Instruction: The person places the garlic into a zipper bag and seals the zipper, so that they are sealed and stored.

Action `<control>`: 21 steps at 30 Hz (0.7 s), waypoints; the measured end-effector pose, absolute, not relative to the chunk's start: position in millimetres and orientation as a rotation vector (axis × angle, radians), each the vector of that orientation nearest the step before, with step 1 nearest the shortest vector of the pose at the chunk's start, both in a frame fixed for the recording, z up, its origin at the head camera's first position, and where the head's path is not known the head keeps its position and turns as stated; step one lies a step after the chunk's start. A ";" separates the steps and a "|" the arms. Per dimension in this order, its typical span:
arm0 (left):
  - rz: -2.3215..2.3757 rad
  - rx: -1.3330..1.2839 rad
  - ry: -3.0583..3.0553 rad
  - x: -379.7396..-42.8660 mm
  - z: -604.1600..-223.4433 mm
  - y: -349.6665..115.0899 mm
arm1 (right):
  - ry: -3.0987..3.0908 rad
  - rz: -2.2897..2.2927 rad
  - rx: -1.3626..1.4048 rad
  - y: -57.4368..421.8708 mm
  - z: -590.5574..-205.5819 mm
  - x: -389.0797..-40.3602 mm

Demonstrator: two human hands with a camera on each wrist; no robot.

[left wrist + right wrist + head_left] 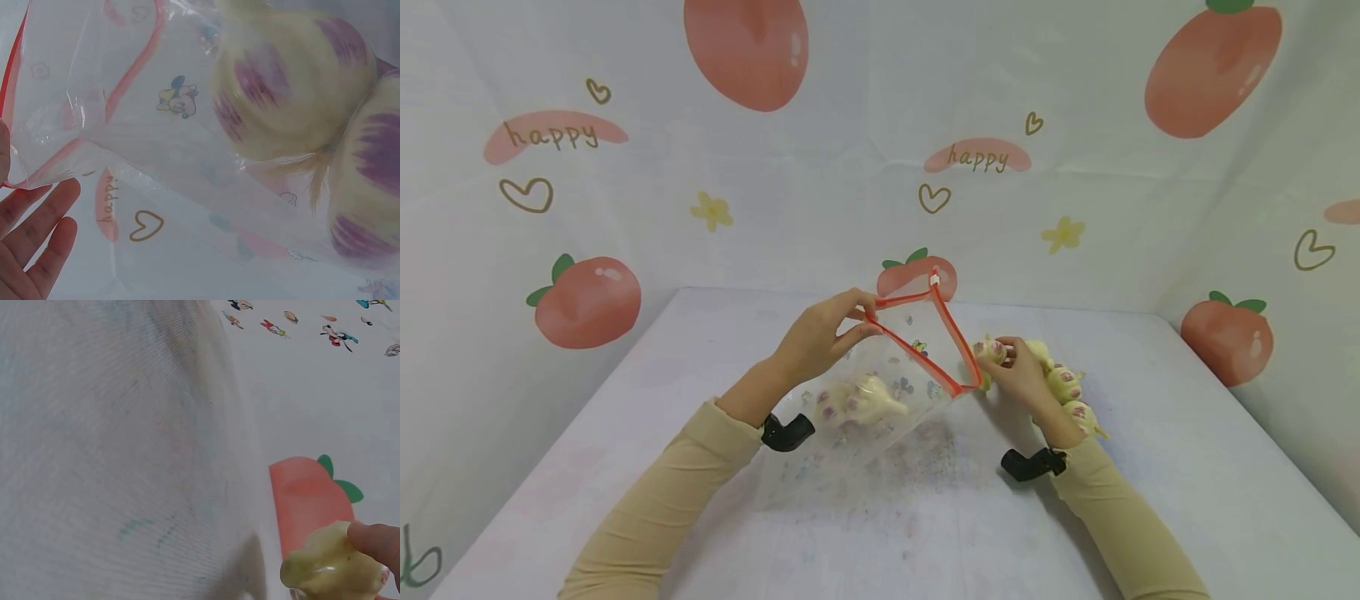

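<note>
My left hand [822, 335] pinches the red-edged rim of a clear printed zip bag [880, 450], and the bag's mouth gapes toward the right. Two garlic bulbs, pale with purple streaks, lie inside; one garlic bulb [287, 81] shows large through the plastic in the left wrist view. Just right of the mouth, my right hand [1024, 377] holds another garlic bulb [989, 350] between thumb and fingers. That held bulb [334, 565] also shows at the lower right of the right wrist view.
Beside and behind the right hand lie several more garlic bulbs [1064, 383] in a row. A white tabletop [880, 550] carries everything, and a printed white curtain [835, 183] hangs behind it. Each wrist wears a black camera mount [787, 433].
</note>
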State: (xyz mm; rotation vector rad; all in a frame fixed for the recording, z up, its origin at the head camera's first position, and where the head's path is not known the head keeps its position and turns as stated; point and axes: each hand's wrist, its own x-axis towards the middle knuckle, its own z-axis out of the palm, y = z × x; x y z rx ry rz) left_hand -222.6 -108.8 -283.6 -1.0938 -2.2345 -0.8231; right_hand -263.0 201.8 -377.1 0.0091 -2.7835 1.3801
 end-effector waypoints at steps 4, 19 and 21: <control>-0.823 -1.094 -2.244 -222.9 -284.4 -108.9 | -2.785 1.415 -0.018 203.6 -373.4 -261.7; -0.829 -1.103 -2.235 -223.5 -286.2 -108.5 | -2.731 1.427 0.026 208.0 -358.9 -253.0; -0.830 -1.108 -2.227 -223.7 -286.2 -108.2 | -2.715 1.432 0.031 207.6 -355.9 -251.4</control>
